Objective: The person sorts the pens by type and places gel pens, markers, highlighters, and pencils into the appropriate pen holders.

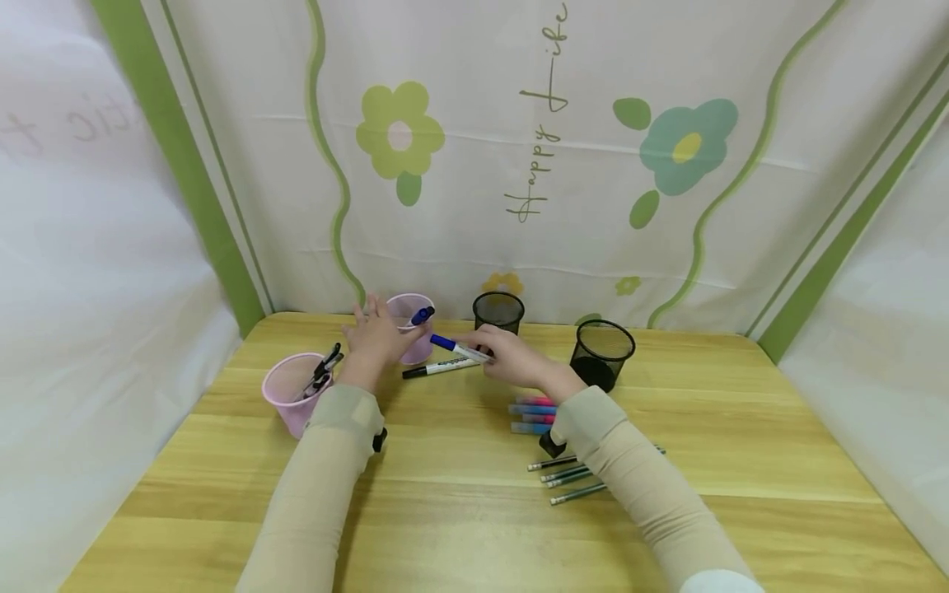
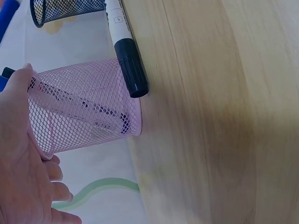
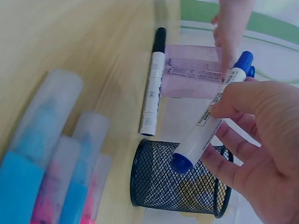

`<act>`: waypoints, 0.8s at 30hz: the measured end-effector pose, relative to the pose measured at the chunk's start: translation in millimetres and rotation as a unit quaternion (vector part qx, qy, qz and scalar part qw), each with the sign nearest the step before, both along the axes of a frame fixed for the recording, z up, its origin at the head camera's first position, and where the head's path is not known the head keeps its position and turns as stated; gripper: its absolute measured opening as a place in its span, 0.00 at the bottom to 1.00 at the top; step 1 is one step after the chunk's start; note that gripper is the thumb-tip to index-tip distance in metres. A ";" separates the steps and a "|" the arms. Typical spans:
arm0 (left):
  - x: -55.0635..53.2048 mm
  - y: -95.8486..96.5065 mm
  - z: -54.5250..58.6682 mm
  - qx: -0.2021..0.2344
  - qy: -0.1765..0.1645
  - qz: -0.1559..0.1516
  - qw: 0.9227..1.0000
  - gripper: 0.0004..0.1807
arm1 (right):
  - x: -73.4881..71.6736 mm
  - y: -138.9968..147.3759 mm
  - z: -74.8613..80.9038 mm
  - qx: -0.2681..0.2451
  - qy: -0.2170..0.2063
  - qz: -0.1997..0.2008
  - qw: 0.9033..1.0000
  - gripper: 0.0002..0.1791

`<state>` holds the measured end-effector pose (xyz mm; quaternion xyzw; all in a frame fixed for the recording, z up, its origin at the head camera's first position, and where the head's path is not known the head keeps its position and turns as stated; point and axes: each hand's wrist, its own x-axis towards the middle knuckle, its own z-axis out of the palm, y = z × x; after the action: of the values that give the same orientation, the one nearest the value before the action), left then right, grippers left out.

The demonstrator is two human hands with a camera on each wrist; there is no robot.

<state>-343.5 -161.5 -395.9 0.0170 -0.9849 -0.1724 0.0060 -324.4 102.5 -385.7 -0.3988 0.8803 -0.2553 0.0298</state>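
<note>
Apparently you're mid-stowing, right hand (image 1: 513, 357) pinching the blue-capped marker (image 3: 195, 141) near the far pink cup (image 2: 84, 105) your left hand (image 1: 373, 343) grips at the rim; next probably calls for raising the marker over its opening.

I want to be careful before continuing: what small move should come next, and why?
Probably bring the blue-capped marker over the farther pink cup and lower it inside. The right hand pinches it at a slant, its cap pointing towards that cup; the left hand holds the cup, and another blue-topped item already leans inside.
</note>
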 end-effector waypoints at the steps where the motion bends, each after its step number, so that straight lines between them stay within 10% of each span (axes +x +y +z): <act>1: -0.1 -0.3 -0.4 0.000 0.000 0.000 1.000 0.70 | -0.9 -0.1 0.2 -0.011 -0.006 -0.005 1.000 0.35; 24: 0.4 0.4 -0.3 0.013 0.000 0.003 1.000 0.66 | -17.0 -12.5 0.7 -0.294 -0.074 -0.123 0.945 0.32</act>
<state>-343.1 -161.1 -396.2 0.0196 -0.9825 -0.1851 0.0066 -341.4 90.0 -385.0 -0.2582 0.8036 -0.5334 -0.0557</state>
